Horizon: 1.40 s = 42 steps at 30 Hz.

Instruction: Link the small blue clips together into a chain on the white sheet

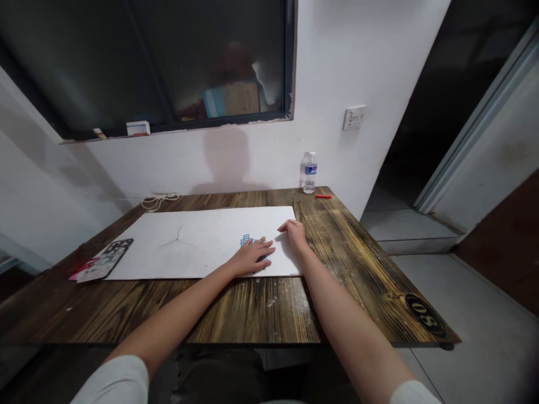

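White rectangular board (210, 247) lies back from the near edge of the dark-grained wooden table (353, 247), bare wood along its right. The left hand (253, 257) spreads wide over small blue-lined shapes (245, 239) on it; the right hand (295, 234) curls at its right end, contents unclear. Behind rises a white plaster wall (332, 73). A clear blue-labelled bottle (310, 173) stands back right; a patterned dark-edged phone-like slab (108, 259) overlaps the left end.

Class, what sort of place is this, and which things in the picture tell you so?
Probably a plain indoor room, perhaps in a home or small eatery: a wooden table bearing a numbered disc stands against a white wall with a socket.
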{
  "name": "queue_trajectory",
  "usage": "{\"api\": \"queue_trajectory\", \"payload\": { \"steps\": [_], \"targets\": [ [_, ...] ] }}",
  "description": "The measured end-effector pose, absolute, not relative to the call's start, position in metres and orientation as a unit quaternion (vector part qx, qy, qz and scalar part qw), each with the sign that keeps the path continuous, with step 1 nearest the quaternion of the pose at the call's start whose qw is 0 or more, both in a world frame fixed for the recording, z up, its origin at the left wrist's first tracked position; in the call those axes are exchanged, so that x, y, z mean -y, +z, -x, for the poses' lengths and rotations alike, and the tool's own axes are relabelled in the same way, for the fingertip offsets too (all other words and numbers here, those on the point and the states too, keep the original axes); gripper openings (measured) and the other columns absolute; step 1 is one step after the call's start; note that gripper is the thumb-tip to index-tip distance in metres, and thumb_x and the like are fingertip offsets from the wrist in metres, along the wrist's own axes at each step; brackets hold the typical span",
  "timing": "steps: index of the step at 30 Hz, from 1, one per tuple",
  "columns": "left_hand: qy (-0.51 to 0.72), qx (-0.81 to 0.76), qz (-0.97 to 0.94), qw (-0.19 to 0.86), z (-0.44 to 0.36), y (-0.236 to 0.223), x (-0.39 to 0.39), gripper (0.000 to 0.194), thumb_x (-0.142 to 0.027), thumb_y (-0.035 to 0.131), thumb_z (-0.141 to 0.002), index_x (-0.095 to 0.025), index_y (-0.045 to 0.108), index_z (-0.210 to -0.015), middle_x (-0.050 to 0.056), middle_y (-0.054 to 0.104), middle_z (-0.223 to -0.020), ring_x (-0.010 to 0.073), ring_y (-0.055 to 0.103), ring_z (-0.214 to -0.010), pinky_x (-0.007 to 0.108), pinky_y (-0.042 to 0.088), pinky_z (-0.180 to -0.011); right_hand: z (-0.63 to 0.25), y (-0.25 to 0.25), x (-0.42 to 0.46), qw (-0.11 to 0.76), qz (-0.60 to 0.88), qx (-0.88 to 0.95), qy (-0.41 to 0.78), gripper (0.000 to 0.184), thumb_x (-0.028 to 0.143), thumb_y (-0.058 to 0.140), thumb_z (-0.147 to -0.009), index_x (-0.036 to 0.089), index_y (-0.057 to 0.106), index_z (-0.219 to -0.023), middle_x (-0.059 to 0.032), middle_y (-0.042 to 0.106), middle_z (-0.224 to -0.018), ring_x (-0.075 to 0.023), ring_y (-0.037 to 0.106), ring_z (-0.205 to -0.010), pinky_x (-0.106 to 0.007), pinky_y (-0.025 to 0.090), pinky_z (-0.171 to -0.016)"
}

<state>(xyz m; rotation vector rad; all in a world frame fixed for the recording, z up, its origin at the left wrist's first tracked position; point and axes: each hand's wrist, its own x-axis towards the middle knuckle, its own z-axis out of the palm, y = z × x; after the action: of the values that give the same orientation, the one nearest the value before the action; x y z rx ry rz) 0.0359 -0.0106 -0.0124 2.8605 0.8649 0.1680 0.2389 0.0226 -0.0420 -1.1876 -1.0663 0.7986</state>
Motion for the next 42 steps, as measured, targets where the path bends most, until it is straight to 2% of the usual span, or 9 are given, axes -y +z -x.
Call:
{"api": "queue_trajectory", "payload": {
  "steps": [3, 7, 11, 18, 21, 25, 30, 34, 42],
  "targets": [
    [0.103, -0.244, -0.961, 0.077, -0.018, -0.012, 0.016, 0.033, -0.037, 0.041, -0.092, -0.027, 0.063, -0.115, 0.004, 0.058, -0.128, 0.0203, 0.045, -0.127, 0.041, 0.033, -0.104, -0.241, -0.041, -0.023, 0.648, 0.517, 0.434, 0.351, 0.021, 0.023, 0.039, -0.058, 0.018, 0.059, -0.052, -0.0044, 0.061, -0.056, -0.0168, 0.059, -0.061, -0.029, 0.05, -0.064],
    [0.146, -0.326, -0.934, 0.025, 0.01, -0.014, 0.014, 0.033, -0.035, 0.038, -0.093, -0.026, 0.067, -0.106, 0.002, 0.064, -0.121, 0.0172, 0.057, -0.114, 0.035, 0.04, -0.101, -0.239, -0.04, -0.022, 0.65, 0.51, 0.43, 0.364, 0.02, 0.023, 0.04, -0.058, 0.018, 0.059, -0.053, -0.0039, 0.061, -0.055, -0.016, 0.058, -0.059, -0.029, 0.049, -0.062],
    [0.121, -0.441, -0.889, -0.001, 0.022, -0.015, 0.003, 0.042, -0.04, 0.035, -0.092, -0.022, 0.06, -0.12, 0.007, 0.054, -0.132, 0.0224, 0.045, -0.127, 0.039, 0.036, -0.104, -0.237, -0.041, -0.022, 0.649, 0.514, 0.422, 0.369, 0.019, 0.024, 0.04, -0.058, 0.018, 0.058, -0.053, -0.0036, 0.06, -0.054, -0.0155, 0.056, -0.057, -0.028, 0.049, -0.06],
    [0.036, -0.508, -0.86, 0.029, -0.021, -0.014, -0.015, 0.071, -0.067, 0.042, -0.081, -0.031, 0.034, -0.141, 0.013, 0.016, -0.153, 0.0401, 0.009, -0.139, 0.066, 0.013, -0.102, -0.237, -0.042, -0.025, 0.64, 0.514, 0.447, 0.354, 0.021, 0.025, 0.039, -0.059, 0.018, 0.058, -0.054, -0.0035, 0.06, -0.054, -0.0152, 0.055, -0.056, -0.027, 0.047, -0.058],
    [0.048, -0.386, -0.918, 0.078, -0.035, -0.011, -0.016, 0.059, -0.059, 0.043, -0.084, -0.033, 0.041, -0.137, 0.008, 0.026, -0.151, 0.0314, 0.016, -0.14, 0.058, 0.012, -0.107, -0.238, -0.042, -0.024, 0.647, 0.506, 0.448, 0.353, 0.022, 0.025, 0.038, -0.058, 0.018, 0.058, -0.053, -0.0037, 0.059, -0.054, -0.015, 0.054, -0.056, -0.027, 0.045, -0.058],
    [0.11, -0.244, -0.953, 0.144, -0.032, -0.009, -0.012, 0.031, -0.043, 0.046, -0.088, -0.026, 0.065, -0.107, 0.005, 0.059, -0.126, 0.0218, 0.045, -0.125, 0.044, 0.026, -0.106, -0.237, -0.041, -0.023, 0.646, 0.508, 0.45, 0.35, 0.021, 0.025, 0.038, -0.057, 0.018, 0.058, -0.052, -0.0034, 0.059, -0.053, -0.0147, 0.052, -0.055, -0.027, 0.044, -0.057],
    [0.185, -0.348, -0.916, 0.074, -0.017, -0.01, -0.001, 0.025, -0.039, 0.051, -0.085, -0.021, 0.066, -0.077, 0.005, 0.068, -0.09, 0.0196, 0.059, -0.092, 0.033, 0.044, -0.083, -0.236, -0.04, -0.022, 0.639, 0.514, 0.449, 0.354, 0.021, 0.024, 0.038, -0.057, 0.018, 0.058, -0.052, -0.0031, 0.059, -0.053, -0.0144, 0.051, -0.054, -0.026, 0.043, -0.055],
    [0.196, -0.467, -0.862, -0.025, -0.017, -0.011, 0.006, 0.032, -0.041, 0.042, -0.089, -0.021, 0.067, -0.085, 0.007, 0.065, -0.088, 0.0215, 0.058, -0.089, 0.033, 0.044, -0.078, -0.236, -0.039, -0.021, 0.63, 0.522, 0.455, 0.351, 0.021, 0.022, 0.039, -0.058, 0.018, 0.058, -0.052, -0.0031, 0.06, -0.053, -0.0142, 0.051, -0.055, -0.025, 0.044, -0.054],
    [0.212, -0.398, -0.89, -0.063, -0.023, -0.01, 0.002, 0.036, -0.041, 0.045, -0.088, -0.021, 0.065, -0.112, 0.008, 0.064, -0.116, 0.0234, 0.056, -0.11, 0.039, 0.042, -0.094, -0.237, -0.042, -0.023, 0.641, 0.513, 0.462, 0.336, 0.023, 0.02, 0.039, -0.059, 0.017, 0.06, -0.051, -0.0019, 0.06, -0.05, -0.0137, 0.051, -0.052, -0.024, 0.041, -0.051]
  ]
}}
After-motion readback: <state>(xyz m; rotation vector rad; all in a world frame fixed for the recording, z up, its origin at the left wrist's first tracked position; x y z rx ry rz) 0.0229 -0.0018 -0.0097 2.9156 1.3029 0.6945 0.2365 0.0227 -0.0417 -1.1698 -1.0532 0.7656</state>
